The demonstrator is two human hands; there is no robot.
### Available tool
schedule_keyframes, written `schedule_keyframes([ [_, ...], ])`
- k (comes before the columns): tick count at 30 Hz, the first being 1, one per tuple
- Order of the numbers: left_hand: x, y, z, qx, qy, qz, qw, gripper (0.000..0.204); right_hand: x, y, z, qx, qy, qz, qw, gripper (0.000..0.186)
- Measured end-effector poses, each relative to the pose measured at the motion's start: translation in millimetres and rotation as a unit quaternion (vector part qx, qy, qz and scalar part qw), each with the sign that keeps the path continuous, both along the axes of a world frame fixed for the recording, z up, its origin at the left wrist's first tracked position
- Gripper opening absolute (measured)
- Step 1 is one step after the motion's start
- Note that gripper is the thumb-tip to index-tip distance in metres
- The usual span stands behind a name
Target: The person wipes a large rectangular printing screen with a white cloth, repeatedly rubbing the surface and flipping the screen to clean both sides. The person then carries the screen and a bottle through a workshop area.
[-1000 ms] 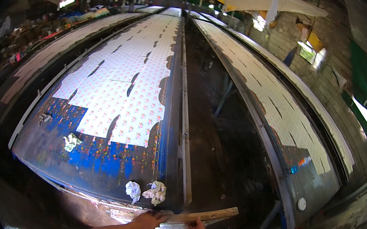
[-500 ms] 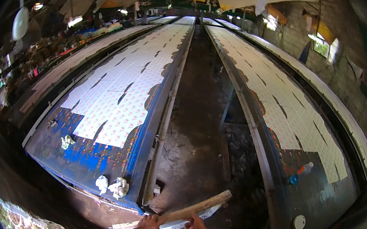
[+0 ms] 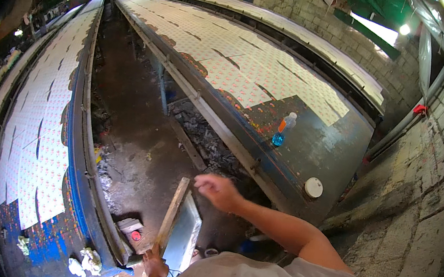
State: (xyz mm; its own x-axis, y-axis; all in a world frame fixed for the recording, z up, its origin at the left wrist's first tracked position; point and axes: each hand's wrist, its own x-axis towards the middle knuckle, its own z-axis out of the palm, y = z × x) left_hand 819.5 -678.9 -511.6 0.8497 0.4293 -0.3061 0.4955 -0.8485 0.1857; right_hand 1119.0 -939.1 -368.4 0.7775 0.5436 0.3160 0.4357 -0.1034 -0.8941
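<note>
A long wooden-edged frame (image 3: 172,216) with a pale, silvery panel stands tilted in front of my body, over the floor between two long tables. My left hand (image 3: 155,265) is closed around its lower part. Beyond its upper end, my right hand (image 3: 217,191) hangs in the air, apart from the wood. Motion smears its fingers; they look partly curled and I see nothing in them. A bottle of blue liquid with an orange label (image 3: 283,128) lies on the right table, and a round white lid or tub (image 3: 313,188) sits near that table's close end.
Printed pale fabric panels cover the right table (image 3: 313,155) and left table (image 3: 45,249). Crumpled white cloths (image 3: 90,261) lie on the left one's near end. Below are a block-like grey piece (image 3: 129,225) and a small red item (image 3: 135,236). A block wall (image 3: 417,218) rises at right.
My view has swung right, bringing the block wall in. The frame now points away from me rather than crosswise. My right hand has come off it and moved outward; my left still holds it.
</note>
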Motion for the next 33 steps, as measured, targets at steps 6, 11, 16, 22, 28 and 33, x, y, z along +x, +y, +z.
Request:
schedule_keyframes([
  [6, 12.2, 4.7, -18.8, -0.018, 0.037, 0.050, 0.998, 0.092, 70.7, -105.5, 26.7, -0.095, -0.247, -0.381, 0.886, 0.061],
  [11, 44.8, 11.9, 4.4, -0.032, 0.100, 0.087, 0.991, 0.087, 135.9, -189.5, -49.0, -0.135, -0.167, -0.520, 0.827, 0.100],
  [16, 96.6, -4.0, 40.5, 0.085, 0.051, 0.017, 0.995, 0.084, 214.1, -258.5, -121.7, -0.066, -0.111, -0.511, 0.850, 0.115],
  [22, 170.0, 2.9, 89.9, 0.115, 0.058, -0.003, 0.992, 0.069, 265.1, -266.4, -138.1, -0.027, -0.093, -0.470, 0.877, 0.120],
  [28, 231.9, 27.1, 137.8, 0.116, 0.094, -0.027, 0.988, 0.049, 287.0, -248.4, -134.2, -0.042, -0.138, -0.469, 0.871, 0.116],
  [33, 276.3, 66.1, 135.3, 0.119, 0.082, -0.003, 0.990, 0.041, 317.6, -261.3, -154.2, -0.057, -0.091, -0.485, 0.868, 0.095],
])
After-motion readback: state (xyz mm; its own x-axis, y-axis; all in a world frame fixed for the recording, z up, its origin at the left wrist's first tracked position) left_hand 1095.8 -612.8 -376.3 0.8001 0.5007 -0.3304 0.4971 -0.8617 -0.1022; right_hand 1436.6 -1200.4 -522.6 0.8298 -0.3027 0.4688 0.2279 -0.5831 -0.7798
